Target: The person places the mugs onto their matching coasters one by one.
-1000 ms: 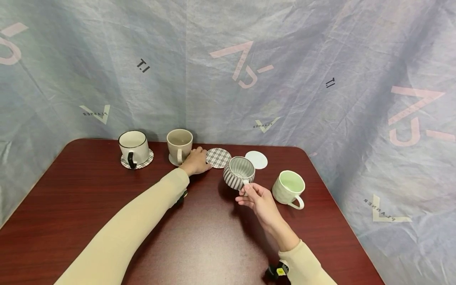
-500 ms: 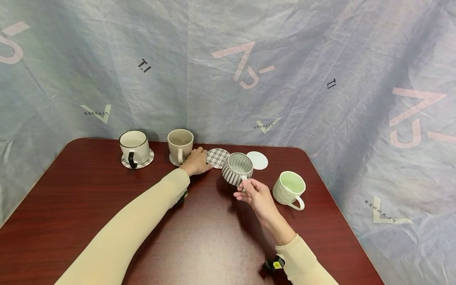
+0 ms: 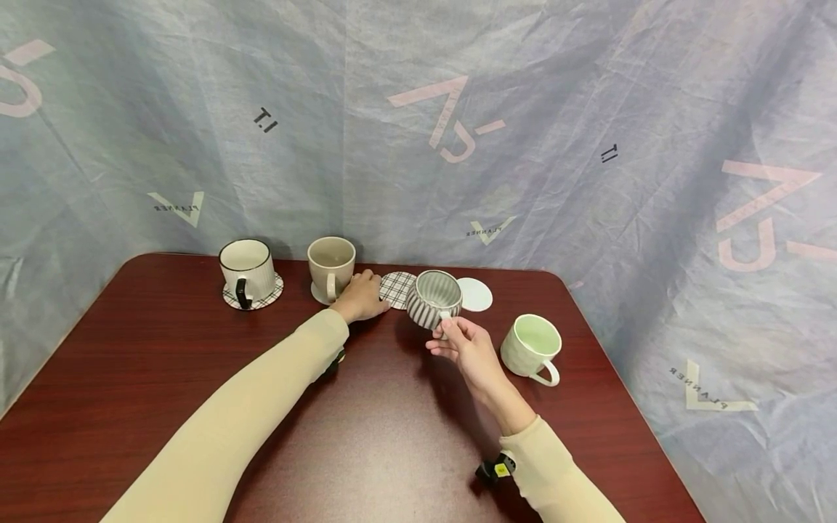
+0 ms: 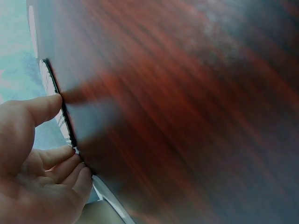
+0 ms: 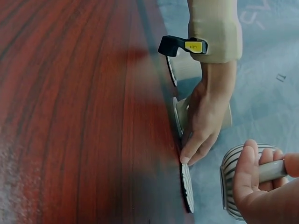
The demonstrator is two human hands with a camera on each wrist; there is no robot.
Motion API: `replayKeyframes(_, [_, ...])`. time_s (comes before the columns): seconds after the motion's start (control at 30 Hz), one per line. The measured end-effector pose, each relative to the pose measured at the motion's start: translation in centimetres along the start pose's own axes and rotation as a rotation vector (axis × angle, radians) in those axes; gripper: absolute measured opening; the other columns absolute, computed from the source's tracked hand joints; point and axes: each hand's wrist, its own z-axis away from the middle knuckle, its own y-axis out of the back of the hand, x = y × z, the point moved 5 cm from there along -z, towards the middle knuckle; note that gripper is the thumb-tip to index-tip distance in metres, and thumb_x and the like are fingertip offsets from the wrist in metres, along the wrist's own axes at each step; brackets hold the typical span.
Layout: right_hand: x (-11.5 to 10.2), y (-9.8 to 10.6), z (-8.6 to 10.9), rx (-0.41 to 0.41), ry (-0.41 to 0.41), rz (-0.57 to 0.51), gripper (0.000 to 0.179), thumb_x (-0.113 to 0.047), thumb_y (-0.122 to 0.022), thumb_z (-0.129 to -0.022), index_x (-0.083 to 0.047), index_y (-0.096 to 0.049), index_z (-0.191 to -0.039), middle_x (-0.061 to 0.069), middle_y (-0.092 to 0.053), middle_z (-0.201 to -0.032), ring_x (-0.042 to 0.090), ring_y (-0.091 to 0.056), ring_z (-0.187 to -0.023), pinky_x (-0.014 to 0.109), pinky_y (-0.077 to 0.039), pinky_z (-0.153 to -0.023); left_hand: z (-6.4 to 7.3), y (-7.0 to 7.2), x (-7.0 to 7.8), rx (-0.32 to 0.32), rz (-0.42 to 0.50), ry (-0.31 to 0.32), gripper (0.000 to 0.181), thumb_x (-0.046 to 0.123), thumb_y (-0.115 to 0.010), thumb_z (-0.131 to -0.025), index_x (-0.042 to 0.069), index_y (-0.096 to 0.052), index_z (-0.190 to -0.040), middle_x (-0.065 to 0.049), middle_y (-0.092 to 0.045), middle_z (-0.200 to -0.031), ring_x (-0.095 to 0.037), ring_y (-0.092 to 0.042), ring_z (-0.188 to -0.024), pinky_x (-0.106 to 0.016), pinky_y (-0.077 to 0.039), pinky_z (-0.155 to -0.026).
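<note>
In the head view, my right hand [image 3: 476, 356] pinches the handle of a grey-and-white striped mug [image 3: 433, 301], held upright above the table. The mug covers part of the black-and-white plaid coaster [image 3: 395, 289]. My left hand [image 3: 362, 296] is at that coaster's left side; its thumb touches the coaster's edge in the left wrist view, with the fingers [image 4: 63, 163] at the rim. Just left of this hand a beige mug [image 3: 330, 263] stands on a coaster. The right wrist view shows the striped mug [image 5: 230, 179] apart from the coaster [image 5: 187, 189].
A white ribbed mug with a black handle [image 3: 245, 263] stands on a plaid coaster [image 3: 275, 288] at the back left. Toward the back right lies a white round coaster [image 3: 476, 294]. The pale green mug [image 3: 531, 345] stands on the dark red table [image 3: 366, 450] at right.
My right hand has carried the striped mug slightly back and left, so it covers more of the plaid coaster in the head view. My left hand has stayed in place.
</note>
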Motion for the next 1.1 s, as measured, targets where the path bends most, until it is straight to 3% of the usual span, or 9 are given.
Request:
replayKeyframes(0.53, [0.1,-0.4,-1.9,0.014,0.015,-0.01,0.02,-0.011,-0.053,-0.112,0.003,-0.062,-0.1,0.008,-0.063,-0.095,0.018,-0.074,-0.082,0.031,-0.062,-0.082,1.0,0.8,0.6,0.022,-0.008,-0.007,0.064,0.031,-0.067,-0.104,-0.009,-0.048,-0.149,-0.027,-0.047,-0.15,-0.045,-0.046,-0.138,-0.052,-0.039,-0.118])
replayKeyframes(0.83, [0.2,-0.7,-2.7,0.019,0.024,0.007,0.022,-0.01,-0.052,-0.112,0.007,-0.061,-0.103,0.009,-0.062,-0.096,0.017,-0.075,-0.082,0.032,-0.062,-0.082,-0.3,-0.4,-0.3,0.013,-0.004,-0.008,0.069,0.034,-0.069,-0.102,-0.01,-0.047,-0.151,-0.027,-0.047,-0.149,-0.045,-0.044,-0.14,-0.053,-0.036,-0.12])
replayKeyframes(1.1, [0.4,-0.9,-3.5,0.019,0.031,0.029,0.023,-0.011,-0.053,-0.112,0.01,-0.061,-0.106,0.008,-0.063,-0.096,0.018,-0.075,-0.083,0.032,-0.063,-0.082,-0.4,-0.4,-0.3,0.006,-0.019,-0.014,0.069,0.034,-0.07,-0.102,-0.01,-0.048,-0.15,-0.027,-0.047,-0.149,-0.045,-0.043,-0.141,-0.052,-0.031,-0.124])
